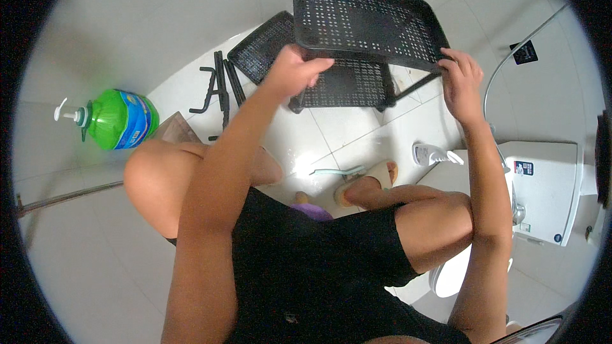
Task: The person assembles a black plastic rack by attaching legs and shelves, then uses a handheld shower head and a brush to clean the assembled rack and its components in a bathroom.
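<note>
Gripping, left hand, head view: the left hand (298, 75) is curled at the upper tray's near left corner, thumb stretched along the rim.
Gripping, right hand: the right hand (460, 79) pinches the near right corner with bent fingers; its thumb is mostly hidden.
Upper tray: the black perforated upper tray (360, 19) is held tilted beyond the knees, overlapping the lower tray (347, 83) in this view; whether they touch, I cannot tell.
Slip risk: both hands sit at the near edge, so the unsupported far side could sag and twist the corners loose.
Thin rod: a black rod (417, 87) runs from the lower tray towards the right hand; a careless push there could knock it aside or trap a finger.
Left floor: the loose black bars (222, 83) and another tray (264, 44) lie close by and could be struck if the upper tray drops.
Underfoot: a pale green brush (341, 171) by the slipper (347, 192) could trip a shifting foot.
</note>
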### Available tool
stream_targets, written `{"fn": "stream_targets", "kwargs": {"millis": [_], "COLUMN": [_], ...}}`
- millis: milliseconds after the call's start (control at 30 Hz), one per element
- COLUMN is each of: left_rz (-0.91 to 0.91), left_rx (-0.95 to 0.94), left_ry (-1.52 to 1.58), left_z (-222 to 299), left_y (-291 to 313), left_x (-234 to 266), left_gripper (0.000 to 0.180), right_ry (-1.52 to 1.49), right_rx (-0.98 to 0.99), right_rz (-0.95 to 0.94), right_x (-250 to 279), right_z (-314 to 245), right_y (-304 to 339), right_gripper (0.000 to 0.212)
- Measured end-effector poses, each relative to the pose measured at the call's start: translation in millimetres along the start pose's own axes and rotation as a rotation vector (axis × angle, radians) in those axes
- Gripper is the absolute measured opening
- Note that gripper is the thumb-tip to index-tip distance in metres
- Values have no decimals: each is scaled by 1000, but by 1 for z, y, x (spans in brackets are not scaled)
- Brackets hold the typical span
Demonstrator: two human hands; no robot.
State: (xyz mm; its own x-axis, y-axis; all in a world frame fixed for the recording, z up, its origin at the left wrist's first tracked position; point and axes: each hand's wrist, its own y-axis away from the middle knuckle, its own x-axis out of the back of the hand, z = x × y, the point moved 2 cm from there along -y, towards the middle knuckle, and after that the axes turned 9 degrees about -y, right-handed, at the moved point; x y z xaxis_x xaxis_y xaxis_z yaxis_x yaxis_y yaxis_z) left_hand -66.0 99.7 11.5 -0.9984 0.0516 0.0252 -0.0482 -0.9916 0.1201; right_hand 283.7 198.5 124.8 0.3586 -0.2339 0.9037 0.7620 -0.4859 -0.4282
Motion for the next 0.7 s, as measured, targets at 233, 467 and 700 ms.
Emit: {"fn": "stream_targets", "kwargs": {"millis": [233,467,700], "left_rz": [289,324,126], "left_rx": [-283,-418,-129], "left_ry": [-376,-388,-559], "left_z": [20,18,-10], "left_y": [28,32,41], "left_x": [-81,-98,-102], "left_gripper": [17,25,31], "right_ry": [-678,-213,-393], "right_rx": [-355,-138,-214], "right_rz": [28,-42,-28], "right_x": [-2,-28,-26], "right_z": [-94,-128,-128], "right_y": [-56,-65,-54], "right_gripper": [27,41,35]}}
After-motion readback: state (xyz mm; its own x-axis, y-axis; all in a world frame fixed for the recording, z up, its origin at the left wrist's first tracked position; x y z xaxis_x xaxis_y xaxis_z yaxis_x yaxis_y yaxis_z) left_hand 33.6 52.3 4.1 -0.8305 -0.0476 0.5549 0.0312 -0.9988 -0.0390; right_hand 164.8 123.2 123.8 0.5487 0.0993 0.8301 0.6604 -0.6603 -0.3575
